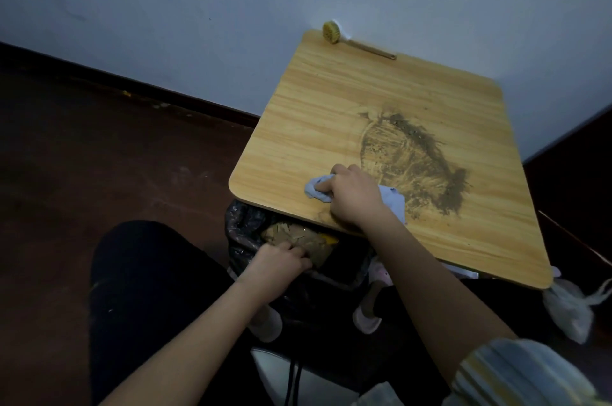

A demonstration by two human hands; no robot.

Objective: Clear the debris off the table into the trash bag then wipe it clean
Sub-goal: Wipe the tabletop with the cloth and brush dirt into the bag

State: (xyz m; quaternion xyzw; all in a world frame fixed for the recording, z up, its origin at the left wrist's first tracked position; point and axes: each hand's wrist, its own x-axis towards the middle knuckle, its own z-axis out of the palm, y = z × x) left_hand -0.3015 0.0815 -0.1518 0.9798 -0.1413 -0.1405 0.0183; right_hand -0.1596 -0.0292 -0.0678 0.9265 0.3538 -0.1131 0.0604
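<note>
Right hand has its grip closed on a crumpled pale-blue cloth on the light wood-grain tabletop, beside smeared brown dirt; left hand grips the black plastic trash bag rim below the tabletop's near edge.

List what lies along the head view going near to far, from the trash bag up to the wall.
Trash bag, gripped by the left hand → right hand on the blue cloth at the table edge → smeared dirt patch → brush at the far edge.
</note>
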